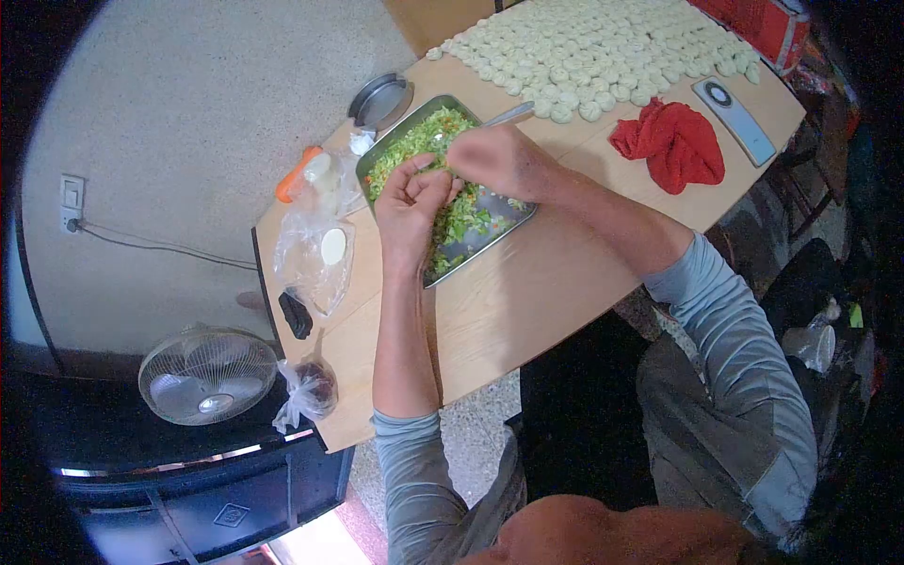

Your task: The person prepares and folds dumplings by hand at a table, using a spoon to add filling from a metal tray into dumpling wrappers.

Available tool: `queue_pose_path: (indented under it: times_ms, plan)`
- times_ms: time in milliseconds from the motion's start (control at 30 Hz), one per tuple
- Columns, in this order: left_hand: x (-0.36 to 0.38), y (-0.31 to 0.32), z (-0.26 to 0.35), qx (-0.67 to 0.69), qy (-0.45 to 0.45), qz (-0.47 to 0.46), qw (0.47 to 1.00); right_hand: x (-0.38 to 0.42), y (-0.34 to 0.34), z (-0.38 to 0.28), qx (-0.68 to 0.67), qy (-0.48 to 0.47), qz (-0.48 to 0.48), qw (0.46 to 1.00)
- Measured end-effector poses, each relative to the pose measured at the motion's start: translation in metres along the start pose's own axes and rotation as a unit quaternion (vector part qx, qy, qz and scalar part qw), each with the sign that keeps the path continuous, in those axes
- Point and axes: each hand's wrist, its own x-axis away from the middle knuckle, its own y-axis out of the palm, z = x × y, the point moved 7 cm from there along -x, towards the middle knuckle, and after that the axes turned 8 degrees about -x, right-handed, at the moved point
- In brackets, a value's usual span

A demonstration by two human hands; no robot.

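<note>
Left hand [411, 202] cups a dough wrapper over the steel tray [414, 132] of chopped green filling [428, 137]; right hand [499, 160] grips a spoon [508, 115] beside it. Rows of dumplings [584, 52], a red cloth [673, 141] and plastic bags [315, 250] crowd the wooden table [527, 292].

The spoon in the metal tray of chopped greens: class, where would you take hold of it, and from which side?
Grip the spoon by its bare handle end, which sticks out over the far rim of the tray toward the rows of dumplings. Come from that far side: the handle is clear there, probably, while its bowl end is hidden behind the right hand and the left hand crowds the near side.
</note>
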Motion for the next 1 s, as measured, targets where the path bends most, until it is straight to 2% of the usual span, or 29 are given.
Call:
queue_pose_path:
  times_ms: [67, 367, 567, 667, 767, 867, 967, 1000]
  plan:
    - [0.001, 0.001, 0.003, -0.011, 0.002, -0.001, 1.0, 0.0, 0.0, -0.002, -0.004, 0.007, -0.003, 1.0]
    - [0.0, 0.005, 0.005, -0.036, 0.026, -0.019, 0.999, 0.004, 0.003, -0.013, 0.026, -0.076, -0.021, 0.997]
    - [0.003, 0.008, 0.01, -0.016, 0.023, -0.011, 1.0, 0.006, 0.004, -0.021, 0.063, -0.069, -0.029, 0.995]
    - [0.003, 0.007, 0.009, -0.006, 0.018, -0.012, 1.0, 0.006, 0.007, -0.018, 0.076, -0.117, -0.017, 0.99]
    - [-0.001, -0.002, 0.001, 0.008, 0.018, 0.003, 1.0, 0.01, 0.014, -0.021, 0.076, -0.121, -0.079, 0.987]
    - [-0.004, -0.008, -0.006, 0.022, 0.011, 0.015, 1.0, 0.011, 0.014, -0.022, 0.056, -0.093, -0.075, 0.991]
    - [-0.001, -0.005, -0.002, 0.0, -0.008, 0.012, 1.0, 0.01, 0.007, -0.026, 0.041, -0.061, -0.01, 0.997]
    - [-0.001, -0.003, 0.0, -0.013, -0.015, 0.01, 1.0, 0.009, 0.006, -0.028, 0.055, -0.097, 0.004, 0.994]
